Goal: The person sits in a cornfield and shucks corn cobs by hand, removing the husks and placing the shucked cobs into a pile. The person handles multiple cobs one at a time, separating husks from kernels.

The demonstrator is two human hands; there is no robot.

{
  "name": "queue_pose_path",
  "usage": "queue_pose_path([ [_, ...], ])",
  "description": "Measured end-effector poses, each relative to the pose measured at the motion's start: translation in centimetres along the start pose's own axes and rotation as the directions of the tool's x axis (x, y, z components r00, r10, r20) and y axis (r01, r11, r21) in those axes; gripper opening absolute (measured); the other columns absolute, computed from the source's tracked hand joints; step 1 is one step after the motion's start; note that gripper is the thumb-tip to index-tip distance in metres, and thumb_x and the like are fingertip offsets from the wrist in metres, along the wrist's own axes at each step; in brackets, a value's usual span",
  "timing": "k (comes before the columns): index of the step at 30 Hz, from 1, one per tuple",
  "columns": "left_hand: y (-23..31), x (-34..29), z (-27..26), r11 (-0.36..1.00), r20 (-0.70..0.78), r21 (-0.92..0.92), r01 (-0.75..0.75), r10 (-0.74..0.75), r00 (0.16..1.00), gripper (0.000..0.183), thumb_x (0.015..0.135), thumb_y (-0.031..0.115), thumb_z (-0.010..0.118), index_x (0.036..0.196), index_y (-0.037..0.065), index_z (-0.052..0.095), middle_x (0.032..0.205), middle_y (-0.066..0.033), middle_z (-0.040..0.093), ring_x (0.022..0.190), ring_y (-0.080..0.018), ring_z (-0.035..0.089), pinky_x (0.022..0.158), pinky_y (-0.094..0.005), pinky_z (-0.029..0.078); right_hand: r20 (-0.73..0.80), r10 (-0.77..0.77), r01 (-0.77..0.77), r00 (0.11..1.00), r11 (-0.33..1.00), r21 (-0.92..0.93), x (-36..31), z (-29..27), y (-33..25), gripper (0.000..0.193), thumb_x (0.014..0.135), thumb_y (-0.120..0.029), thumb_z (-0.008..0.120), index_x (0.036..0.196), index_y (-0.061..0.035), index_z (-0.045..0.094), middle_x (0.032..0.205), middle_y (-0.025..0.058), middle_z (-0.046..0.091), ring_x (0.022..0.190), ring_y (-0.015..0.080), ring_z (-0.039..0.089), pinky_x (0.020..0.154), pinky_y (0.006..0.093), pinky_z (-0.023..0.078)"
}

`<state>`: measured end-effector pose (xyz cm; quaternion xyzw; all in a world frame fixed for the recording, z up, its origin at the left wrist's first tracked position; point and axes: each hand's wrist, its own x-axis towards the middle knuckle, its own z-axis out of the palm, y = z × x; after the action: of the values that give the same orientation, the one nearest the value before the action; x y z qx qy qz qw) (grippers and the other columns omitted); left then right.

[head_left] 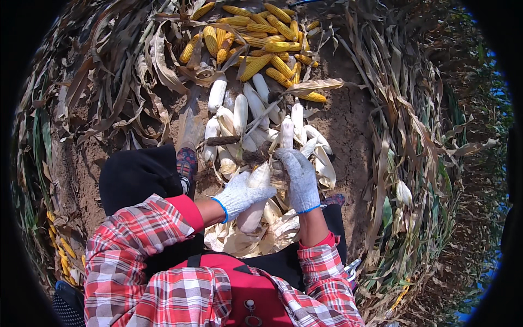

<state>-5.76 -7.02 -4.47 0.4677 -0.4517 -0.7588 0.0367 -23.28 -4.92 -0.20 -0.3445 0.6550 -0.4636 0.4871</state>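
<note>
My left hand [242, 195], in a white knit glove with a blue cuff, is wrapped round an ear of corn [252, 219] in its pale husk. The ear is tilted, its upper end leaning toward my right hand. My right hand [300, 180], gloved alike, is beside that upper end with its fingers curled by brown corn silk and husk. What its fingertips hold, if anything, is hidden. Just beyond both hands lie several unhusked ears [240, 114] in whitish husks, some with dark dry silk.
A heap of bare yellow corn cobs [256, 41] lies on the soil at the far side. Dry stalks and leaves [403, 109] bank up on both sides. Loose husks [272, 240] lie between my legs. More yellow cobs [66, 248] are at the lower left.
</note>
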Motion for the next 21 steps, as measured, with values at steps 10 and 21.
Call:
queue_pose_path([
  [10,-1.6,0.2,0.8,0.967,-0.048,0.255,-0.022,0.036,0.998,0.057,0.074,0.039,0.082,0.102,-0.006,0.064,0.09,-0.0126,0.068,0.078,-0.0174,0.062,0.07,-0.0322,0.052,-0.012,-0.004,0.002,1.0,0.985,-0.171,-0.1,0.1,0.3,0.024,0.094,-0.023,0.064,0.096,0.001,0.065,0.082,0.0004,0.061,0.075,0.0087,0.053,0.069,0.0264,0.045],
  [21,1.3,-1.4,0.7,0.964,0.088,-0.261,-0.057,0.083,0.993,0.044,0.083,0.031,0.076,0.113,0.002,0.061,0.097,-0.0063,0.064,0.085,-0.0142,0.06,0.077,-0.0314,0.051,-0.012,0.246,-0.211,0.969,0.855,0.473,-0.4,0.4,2.1,0.021,0.093,-0.018,0.064,0.103,0.001,0.065,0.084,0.004,0.065,0.074,0.0129,0.061,0.067,0.0242,0.049],
])
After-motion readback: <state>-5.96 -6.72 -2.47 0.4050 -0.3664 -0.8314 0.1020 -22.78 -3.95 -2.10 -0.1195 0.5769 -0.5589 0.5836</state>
